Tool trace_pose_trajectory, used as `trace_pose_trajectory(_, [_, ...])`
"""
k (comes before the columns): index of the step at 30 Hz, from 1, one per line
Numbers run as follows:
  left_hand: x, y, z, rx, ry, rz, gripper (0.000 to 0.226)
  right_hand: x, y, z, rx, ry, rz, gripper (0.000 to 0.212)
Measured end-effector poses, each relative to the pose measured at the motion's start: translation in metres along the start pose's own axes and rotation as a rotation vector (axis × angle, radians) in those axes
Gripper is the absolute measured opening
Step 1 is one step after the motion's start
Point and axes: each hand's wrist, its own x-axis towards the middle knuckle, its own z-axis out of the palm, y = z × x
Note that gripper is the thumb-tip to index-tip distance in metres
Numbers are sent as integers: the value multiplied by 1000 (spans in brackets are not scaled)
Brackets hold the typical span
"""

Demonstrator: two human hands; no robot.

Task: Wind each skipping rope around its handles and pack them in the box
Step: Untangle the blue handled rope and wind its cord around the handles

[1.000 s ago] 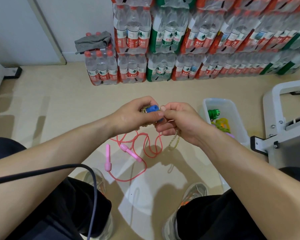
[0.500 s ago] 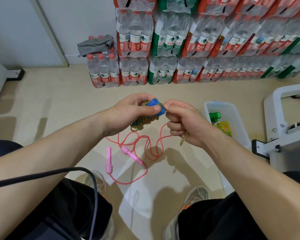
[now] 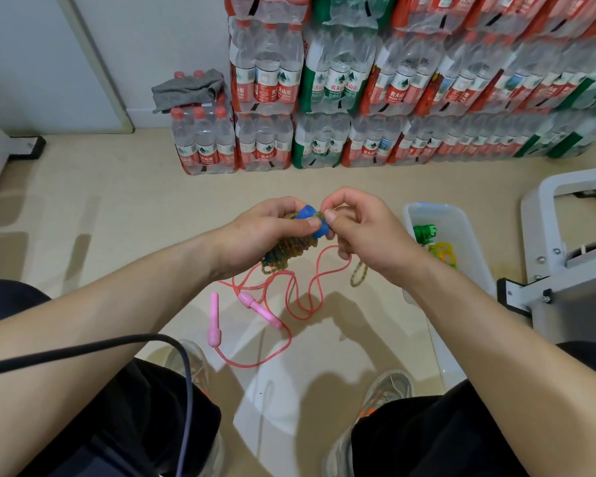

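- Hanging nearest the camera, a black cable (image 3: 117, 342) crossed in front of the left forearm, above dark trousers and two grey shoes (image 3: 386, 390).
- Just past the shoes, the pink skipping rope (image 3: 291, 333) lay loose on the floor (image 3: 100, 208) in curly loops. Its two pink handles (image 3: 214, 318) were near each other. It was not wound yet.
- Above it, the left hand (image 3: 265, 235) held the beaded rope (image 3: 286, 251), wound into a fat bundle around the blue handles (image 3: 308, 216). Its grip was curled round the bundle, with the thumb pressed on the blue part.
- The right hand (image 3: 369, 235) met the bundle at the handle end. Its grip pinched the rope between thumb and first finger, and a short loose end (image 3: 358, 275) hung below the palm.
- This rope looked light and floppy. The beads looked bumpy and a bit slippy, so the turns could slide off. It seemed best to hold the middle of the bundle and keep the end tucked tight.
- To the right sat the clear box (image 3: 460, 218), with a green rope (image 3: 424, 232) and a yellow rope (image 3: 443, 251) inside.
- A white frame (image 3: 565, 235) stood just beside the box and might bump an elbow.
- Farthest off, packs of water bottles (image 3: 324, 139) were stacked by the wall, with a grey cloth (image 3: 186, 87) on one.
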Motion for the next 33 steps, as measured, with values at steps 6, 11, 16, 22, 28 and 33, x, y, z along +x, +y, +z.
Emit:
trace_pose_trajectory(6, [-3, 4, 0, -44, -123, -24, 33, -1, -2, -5, 325, -105, 109, 15])
trace_pose_trajectory(11, [-4, 4, 1, -53, -224, -24, 30, -2, 5, -10, 399, -180, 54, 14])
trace_pose_trajectory(16, [-3, 5, 0, -46, -205, 28, 27, -1, 4, -11, 448, -165, 70, 12])
trace_pose_trajectory(22, [-6, 4, 1, -29, -205, 26, 19, -1, 6, -9, 482, -260, 195, 21])
trace_pose_trajectory(28, [-6, 9, 5, -8, -231, 19, 34, -5, 9, -10, 643, -306, 387, 15])
trace_pose_trajectory(33, [-7, 15, 10, -76, -228, 39, 17, -6, 9, -13, 656, -328, 445, 13])
